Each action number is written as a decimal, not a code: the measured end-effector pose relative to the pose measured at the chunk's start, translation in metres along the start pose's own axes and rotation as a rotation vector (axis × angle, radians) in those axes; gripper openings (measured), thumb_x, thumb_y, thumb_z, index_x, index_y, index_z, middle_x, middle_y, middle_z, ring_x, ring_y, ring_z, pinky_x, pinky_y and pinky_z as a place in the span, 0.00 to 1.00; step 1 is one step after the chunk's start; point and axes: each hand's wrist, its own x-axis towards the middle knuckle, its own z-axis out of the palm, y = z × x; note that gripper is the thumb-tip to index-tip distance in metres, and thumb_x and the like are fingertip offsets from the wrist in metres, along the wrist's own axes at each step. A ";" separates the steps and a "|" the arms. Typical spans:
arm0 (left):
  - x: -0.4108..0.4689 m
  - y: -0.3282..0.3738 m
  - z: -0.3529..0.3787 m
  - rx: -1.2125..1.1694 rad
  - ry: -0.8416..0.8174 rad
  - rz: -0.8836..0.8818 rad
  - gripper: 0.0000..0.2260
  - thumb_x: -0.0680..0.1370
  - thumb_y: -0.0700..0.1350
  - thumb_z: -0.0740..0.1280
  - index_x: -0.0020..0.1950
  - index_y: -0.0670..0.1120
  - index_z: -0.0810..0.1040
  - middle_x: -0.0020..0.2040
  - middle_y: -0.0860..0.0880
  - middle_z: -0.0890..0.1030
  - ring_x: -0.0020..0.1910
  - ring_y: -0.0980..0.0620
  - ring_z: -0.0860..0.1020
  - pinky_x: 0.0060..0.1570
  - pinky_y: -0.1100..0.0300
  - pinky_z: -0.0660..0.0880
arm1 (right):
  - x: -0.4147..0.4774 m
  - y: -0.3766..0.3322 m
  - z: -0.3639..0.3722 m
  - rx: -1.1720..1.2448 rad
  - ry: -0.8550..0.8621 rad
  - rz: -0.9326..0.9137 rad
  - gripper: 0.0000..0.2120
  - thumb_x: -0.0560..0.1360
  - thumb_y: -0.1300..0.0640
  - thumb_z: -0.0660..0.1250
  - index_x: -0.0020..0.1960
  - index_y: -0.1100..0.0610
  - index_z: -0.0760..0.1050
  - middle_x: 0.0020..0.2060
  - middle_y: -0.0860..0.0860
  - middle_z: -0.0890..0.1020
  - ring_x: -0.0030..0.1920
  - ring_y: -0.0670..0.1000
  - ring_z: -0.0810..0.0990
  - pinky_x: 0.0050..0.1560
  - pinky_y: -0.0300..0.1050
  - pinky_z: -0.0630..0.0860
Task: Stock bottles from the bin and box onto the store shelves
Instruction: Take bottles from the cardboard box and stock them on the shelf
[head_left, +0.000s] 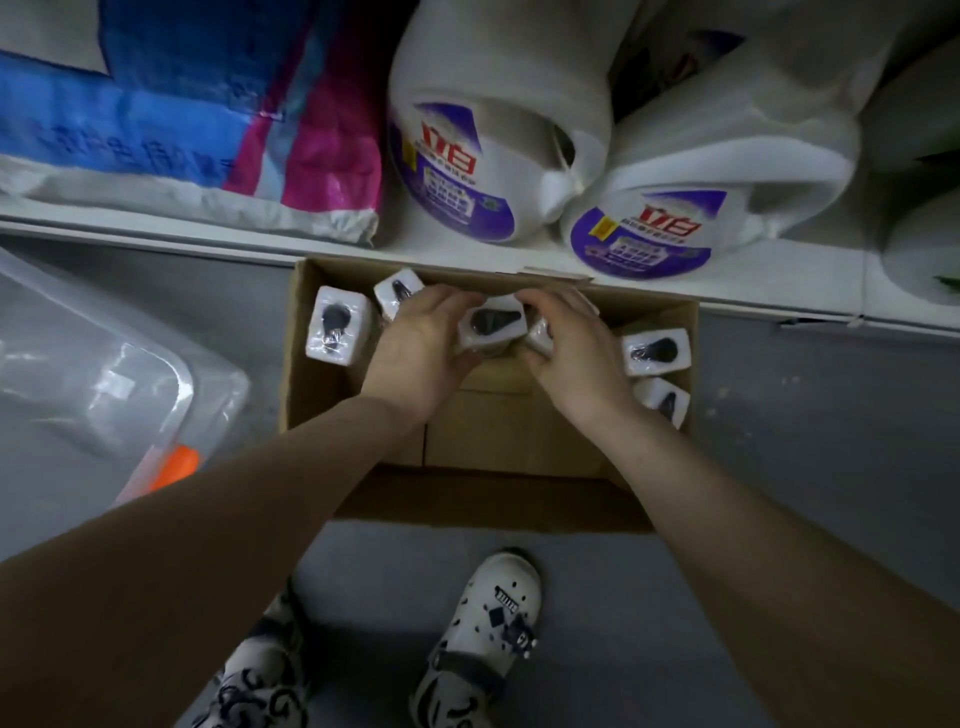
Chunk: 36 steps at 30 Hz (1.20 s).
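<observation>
1. The cardboard box (467, 499) is seen on the grey floor, pushed against the foot of the store shelf (156, 228). Six white bottles with dark nozzles, sealed under clear film, are stood inside it. The middle bottle (491, 325) is found at the far wall, between the two hands.
2. A slip is judged the chief risk. The film looks glossy, and the bottles are held only near their tops, so one could slide out of the fingers when lifted.
3. A topple is also possible. Much of the box floor is bare, so the left bottle (337, 325) and the right-hand pair (657, 351) are not braced by neighbours and could be knocked over by a wrist or forearm.
4. A knock overhead is to be feared. The shelf lip and the white detergent jugs (467, 171) lie just beyond the box, and a bottle raised straight up could be struck against them.
5. The left hand (426, 343) is reached down into the box, palm turned inward. Its fingers are curled over the far side of the middle bottle and its thumb is laid on the near side.
6. The right hand (576, 353) is mirrored opposite, and its fingers and thumb are wrapped round a neighbouring bottle (540, 338), which is largely hidden. Whether the middle bottle is also touched cannot be told.
</observation>
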 end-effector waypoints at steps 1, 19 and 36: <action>0.003 -0.005 0.007 0.014 0.008 0.019 0.25 0.71 0.41 0.76 0.68 0.44 0.76 0.64 0.43 0.77 0.66 0.42 0.72 0.66 0.52 0.68 | 0.006 0.005 0.005 -0.046 0.003 -0.021 0.28 0.75 0.61 0.71 0.73 0.52 0.69 0.71 0.50 0.71 0.71 0.52 0.68 0.71 0.46 0.65; 0.002 -0.030 0.035 0.207 0.106 0.144 0.23 0.68 0.38 0.75 0.63 0.40 0.78 0.57 0.42 0.82 0.67 0.41 0.72 0.69 0.47 0.69 | 0.024 0.019 0.062 -0.350 0.185 -0.123 0.20 0.69 0.61 0.74 0.59 0.53 0.77 0.60 0.52 0.81 0.68 0.59 0.72 0.69 0.57 0.62; -0.093 0.054 -0.122 -0.451 -0.221 -0.157 0.22 0.72 0.54 0.75 0.63 0.59 0.72 0.58 0.60 0.79 0.55 0.66 0.77 0.55 0.69 0.72 | -0.107 -0.082 -0.078 0.512 -0.090 0.142 0.19 0.72 0.53 0.75 0.58 0.42 0.71 0.55 0.40 0.81 0.58 0.44 0.79 0.58 0.56 0.79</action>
